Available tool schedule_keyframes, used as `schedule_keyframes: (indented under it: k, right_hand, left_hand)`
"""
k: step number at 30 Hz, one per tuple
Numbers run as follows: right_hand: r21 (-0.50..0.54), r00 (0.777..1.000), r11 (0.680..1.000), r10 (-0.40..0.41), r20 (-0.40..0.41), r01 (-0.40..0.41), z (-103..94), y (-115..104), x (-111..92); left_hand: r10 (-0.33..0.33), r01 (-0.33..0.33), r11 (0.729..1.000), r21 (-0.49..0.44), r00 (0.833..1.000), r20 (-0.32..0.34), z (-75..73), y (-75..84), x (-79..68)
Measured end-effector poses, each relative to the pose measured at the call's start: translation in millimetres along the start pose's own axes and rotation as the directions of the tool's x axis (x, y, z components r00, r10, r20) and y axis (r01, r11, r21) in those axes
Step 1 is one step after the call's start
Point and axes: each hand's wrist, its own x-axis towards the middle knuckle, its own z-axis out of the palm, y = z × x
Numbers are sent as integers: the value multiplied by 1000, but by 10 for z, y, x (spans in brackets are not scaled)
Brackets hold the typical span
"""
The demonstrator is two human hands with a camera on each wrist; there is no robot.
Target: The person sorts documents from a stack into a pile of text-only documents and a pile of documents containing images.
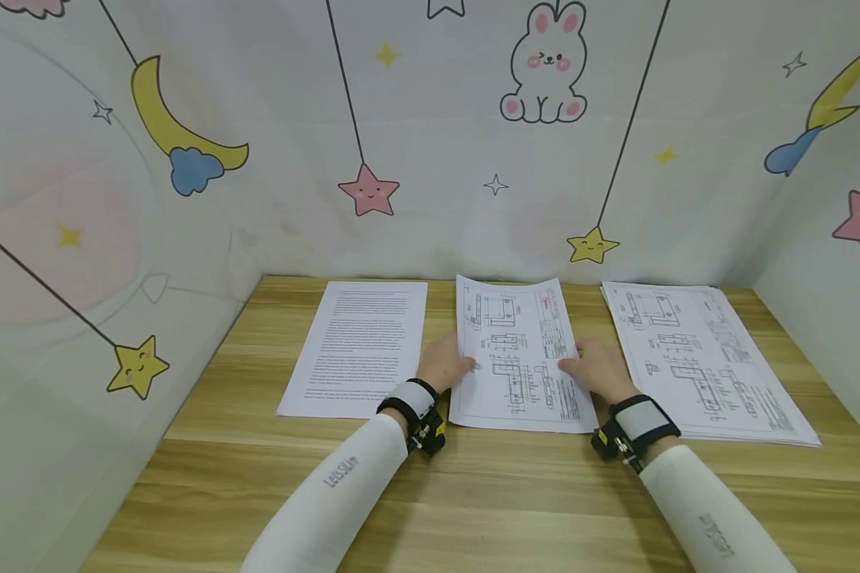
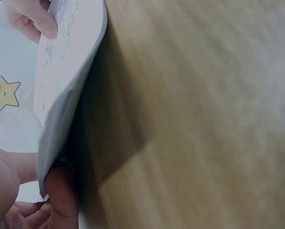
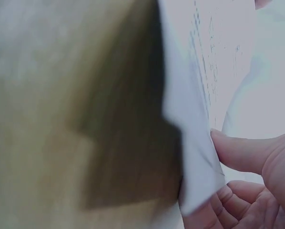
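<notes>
Both hands hold a sheet of paper (image 1: 512,350) printed with technical drawings, raised off the table between them. My left hand (image 1: 446,364) pinches its left edge, thumb on the printed face and fingers underneath, as the left wrist view shows at the paper's edge (image 2: 61,124). At the opposite edge my right hand (image 1: 602,368) grips the same way; in the right wrist view its thumb (image 3: 242,151) lies on top with the fingers curled beneath. The paper bows slightly, and its shadow falls on the wood below.
Left of the held sheet lies a page of dense text (image 1: 361,350). On the right rests a stack of drawing sheets (image 1: 709,366), slightly fanned. The wooden table (image 1: 516,493) meets a white patterned curtain (image 1: 444,119) at the back and both sides.
</notes>
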Motion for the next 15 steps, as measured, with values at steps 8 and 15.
schedule_keyframes:
  k: [8,15]
  right_hand:
    - [-88,1000,996,-23,9,23,10,-2,20]
    - [-163,999,986,-16,31,21,-20,-8,5]
  left_hand:
    - [-15,15,999,48,1000,-18,-3,-10,3]
    - [-33,40,988,152,998,-47,-17,-62,40]
